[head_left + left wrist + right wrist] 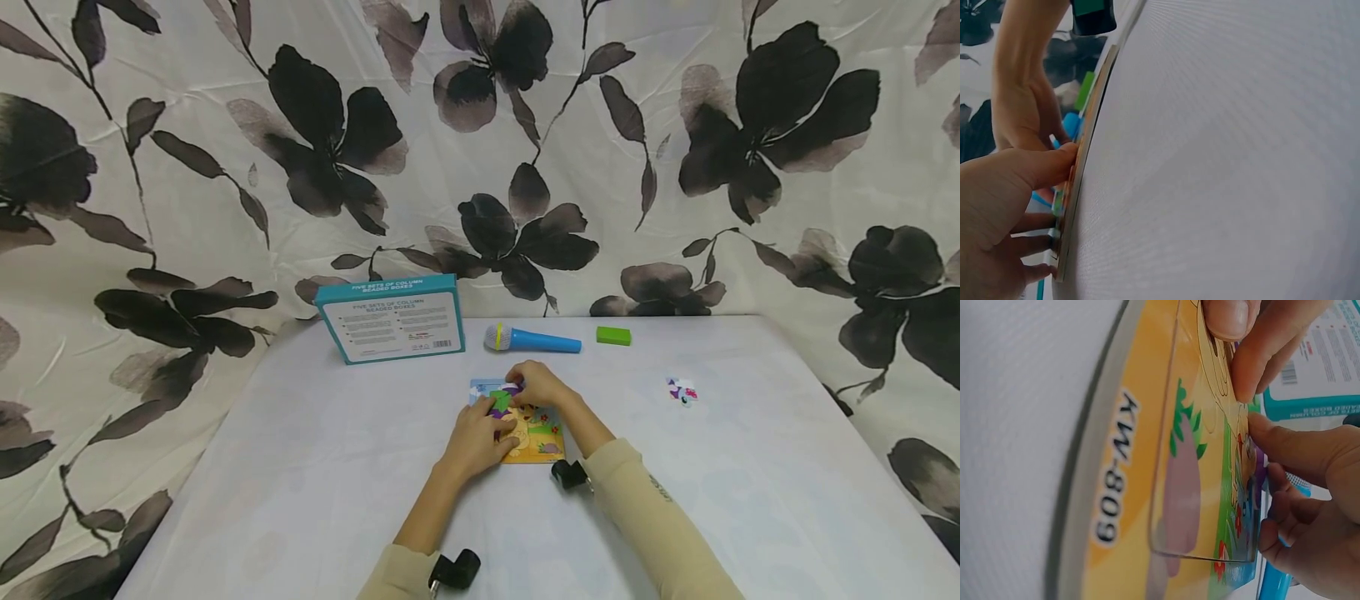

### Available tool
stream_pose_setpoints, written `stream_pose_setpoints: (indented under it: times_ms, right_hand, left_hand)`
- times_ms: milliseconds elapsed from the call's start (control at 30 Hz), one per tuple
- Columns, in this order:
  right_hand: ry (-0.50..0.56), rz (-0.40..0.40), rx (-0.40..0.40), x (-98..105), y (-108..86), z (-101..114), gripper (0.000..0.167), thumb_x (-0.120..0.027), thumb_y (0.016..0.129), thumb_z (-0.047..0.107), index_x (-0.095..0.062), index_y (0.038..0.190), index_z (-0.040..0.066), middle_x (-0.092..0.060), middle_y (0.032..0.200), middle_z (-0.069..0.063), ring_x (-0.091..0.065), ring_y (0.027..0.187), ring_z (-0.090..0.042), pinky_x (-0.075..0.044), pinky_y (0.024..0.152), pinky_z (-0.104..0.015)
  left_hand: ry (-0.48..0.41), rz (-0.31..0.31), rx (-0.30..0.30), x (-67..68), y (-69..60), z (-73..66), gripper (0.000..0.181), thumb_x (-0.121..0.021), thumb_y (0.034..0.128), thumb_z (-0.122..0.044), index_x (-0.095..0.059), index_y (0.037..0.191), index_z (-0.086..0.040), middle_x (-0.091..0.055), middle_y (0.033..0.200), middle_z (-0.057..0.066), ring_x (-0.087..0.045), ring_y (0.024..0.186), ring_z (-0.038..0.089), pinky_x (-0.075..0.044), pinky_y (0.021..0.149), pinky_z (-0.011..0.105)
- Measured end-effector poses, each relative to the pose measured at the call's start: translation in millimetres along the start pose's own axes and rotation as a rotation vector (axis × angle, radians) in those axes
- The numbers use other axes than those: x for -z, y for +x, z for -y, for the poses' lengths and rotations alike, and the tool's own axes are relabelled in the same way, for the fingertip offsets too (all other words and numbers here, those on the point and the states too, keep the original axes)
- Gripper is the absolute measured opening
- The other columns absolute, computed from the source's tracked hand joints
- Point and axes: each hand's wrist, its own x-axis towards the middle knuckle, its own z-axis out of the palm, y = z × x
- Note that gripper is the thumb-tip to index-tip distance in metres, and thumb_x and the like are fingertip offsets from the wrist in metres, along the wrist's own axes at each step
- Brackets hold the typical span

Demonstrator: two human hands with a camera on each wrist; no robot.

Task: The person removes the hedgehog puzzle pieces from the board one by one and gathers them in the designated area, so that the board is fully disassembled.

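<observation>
A thin, colourful picture puzzle board lies flat on the white table in the head view, with "KW-809" printed on its orange edge in the right wrist view. My left hand rests on the board's left side, fingers spread, the fingertips beside a green and purple part. At the board's top edge, my right hand has its fingers curled and pinches a purple puzzle piece between thumb and fingers. Those fingers hide most of the piece. In the left wrist view the board shows edge-on.
Behind the board stand a teal and white box, a blue toy microphone and a green block. Off to the right lies a small purple and pink piece. A floral cloth hangs behind the table.
</observation>
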Motion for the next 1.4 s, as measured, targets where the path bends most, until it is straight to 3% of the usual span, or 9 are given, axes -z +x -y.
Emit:
stream_pose_setpoints:
  times_ms: [233, 467, 700, 900, 1133, 1400]
  right_hand:
    - [0.0, -0.019, 0.001, -0.8, -0.8, 2.3, 0.036, -0.077, 0.076, 0.008, -0.066, 0.109, -0.002, -0.063, 0.103, -0.012, -0.056, 0.101, -0.026, -0.044, 0.095, -0.039]
    - [0.02, -0.083, -0.023, -7.8, -1.2, -0.1, 0.034, -0.077, 0.076, 0.009, -0.067, 0.107, 0.0, -0.062, 0.102, -0.011, -0.056, 0.099, -0.024, -0.045, 0.093, -0.038]
    - [0.081, -0.142, -0.023, -10.4, -3.7, -3.1, 0.026, -0.075, 0.078, 0.009, -0.068, 0.103, 0.004, -0.062, 0.099, -0.011, -0.056, 0.091, -0.022, -0.048, 0.083, -0.037]
    - [0.157, -0.112, -0.038, -8.1, -4.6, -5.0, 0.02, -0.069, 0.084, 0.007, -0.066, 0.104, 0.005, -0.065, 0.099, -0.01, -0.056, 0.082, -0.018, -0.049, 0.071, -0.029]
    - [0.201, -0.108, -0.01, -3.9, -6.8, -8.0, 0.016, -0.068, 0.086, 0.009, -0.069, 0.1, 0.003, -0.067, 0.103, -0.011, -0.058, 0.087, -0.019, -0.049, 0.084, -0.036]
    - [0.273, -0.136, -0.017, -2.0, -8.4, -12.7, 0.017, -0.065, 0.088, 0.013, -0.069, 0.102, 0.003, -0.067, 0.103, -0.01, -0.056, 0.084, -0.016, -0.048, 0.08, -0.032]
  left_hand:
    - [-0.002, 0.012, 0.017, 0.3, 0.1, -0.6, 0.03, -0.071, 0.0828, -0.033, -0.074, 0.106, -0.015, -0.052, 0.129, 0.023, -0.044, 0.125, 0.036, -0.033, 0.103, 0.054]
    - [-0.017, -0.011, 0.008, -2.0, -1.3, 1.2, 0.029, -0.072, 0.0818, -0.033, -0.074, 0.104, -0.014, -0.055, 0.12, 0.02, -0.049, 0.116, 0.03, -0.035, 0.101, 0.052]
    - [-0.016, -0.034, -0.016, -1.3, -1.6, 2.5, 0.03, -0.072, 0.0817, -0.033, -0.074, 0.105, -0.015, -0.057, 0.115, 0.017, -0.05, 0.111, 0.028, -0.038, 0.098, 0.048]
    - [-0.016, -0.016, -0.005, -1.5, -1.3, 3.1, 0.03, -0.071, 0.0824, -0.033, -0.074, 0.106, -0.015, -0.056, 0.119, 0.018, -0.05, 0.114, 0.03, -0.036, 0.101, 0.049]
    - [-0.014, -0.013, -0.006, -1.8, 0.2, 3.6, 0.03, -0.071, 0.0825, -0.034, -0.074, 0.106, -0.016, -0.056, 0.12, 0.019, -0.05, 0.114, 0.031, -0.036, 0.101, 0.048]
    - [-0.01, -0.008, 0.005, -1.4, -0.2, 2.5, 0.03, -0.071, 0.0824, -0.034, -0.074, 0.106, -0.017, -0.056, 0.121, 0.019, -0.05, 0.115, 0.032, -0.035, 0.102, 0.048]
